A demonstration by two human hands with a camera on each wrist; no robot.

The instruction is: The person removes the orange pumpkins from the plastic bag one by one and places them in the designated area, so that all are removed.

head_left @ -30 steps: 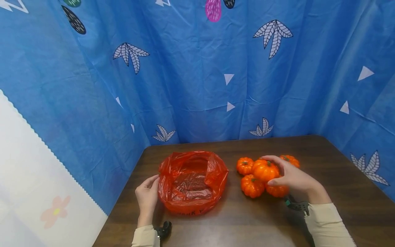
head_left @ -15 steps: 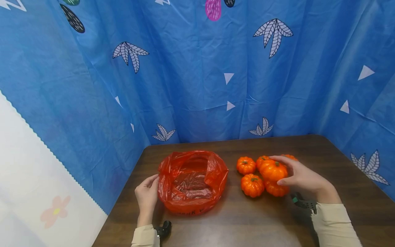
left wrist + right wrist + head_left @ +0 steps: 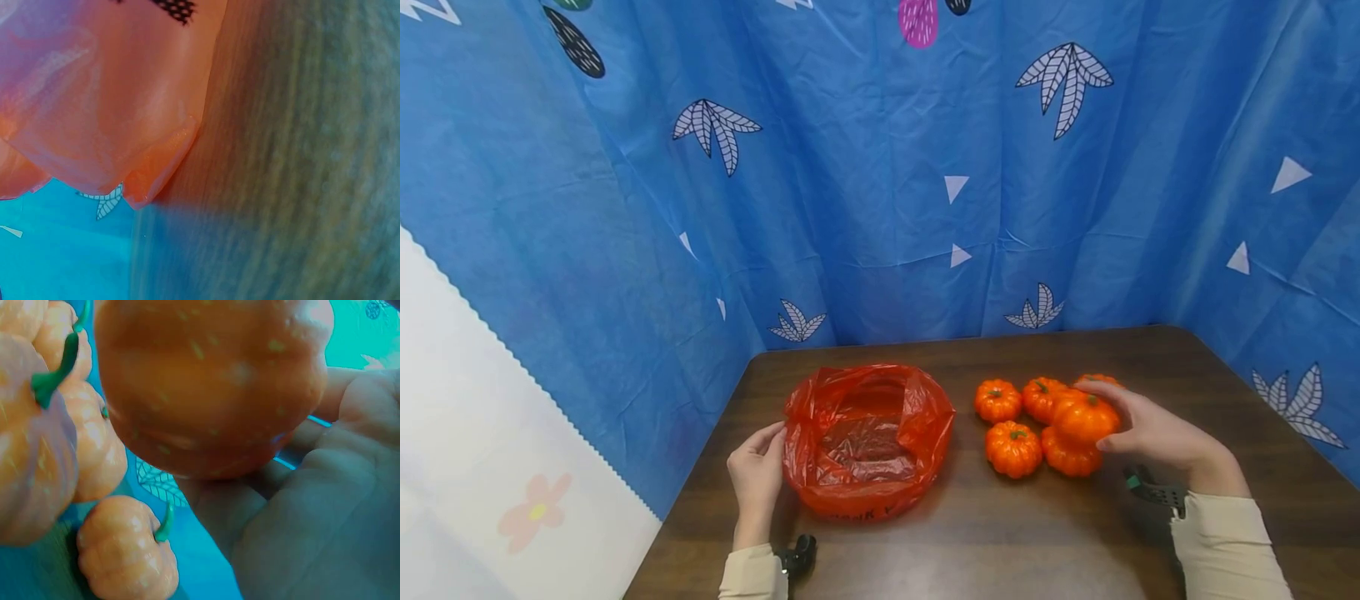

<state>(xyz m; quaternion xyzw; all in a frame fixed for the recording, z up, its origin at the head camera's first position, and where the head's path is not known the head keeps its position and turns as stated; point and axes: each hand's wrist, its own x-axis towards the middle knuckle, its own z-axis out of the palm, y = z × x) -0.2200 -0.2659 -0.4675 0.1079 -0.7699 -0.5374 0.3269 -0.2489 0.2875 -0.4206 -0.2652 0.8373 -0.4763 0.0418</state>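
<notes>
On the left of the table a red plastic bag (image 3: 868, 454) stands with its mouth spread wide. My left hand (image 3: 757, 471) pinches the bag's left rim between thumb and fingers. In the left wrist view, the bag's side (image 3: 119, 94) fills the upper left and the hand is hidden. My right hand (image 3: 1157, 429) grips a small orange pumpkin (image 3: 1086, 417), raised above the others. The right wrist view shows that pumpkin (image 3: 212, 387) between the thumb and curled fingers. Below and around it sit several more pumpkins, among them a front-left one (image 3: 1013, 450) and a front-right one (image 3: 1071, 455).
Dark wood tabletop (image 3: 955, 550) runs between bag and pumpkins and along the front. A blue patterned curtain (image 3: 880, 208) hangs behind the table and along its sides. White cloth with a flower print (image 3: 512, 417) covers the lower left.
My right hand has carried the pumpkin a little to the right, uncovering the pumpkin behind it. The left hand and the bag have stayed in place.
</notes>
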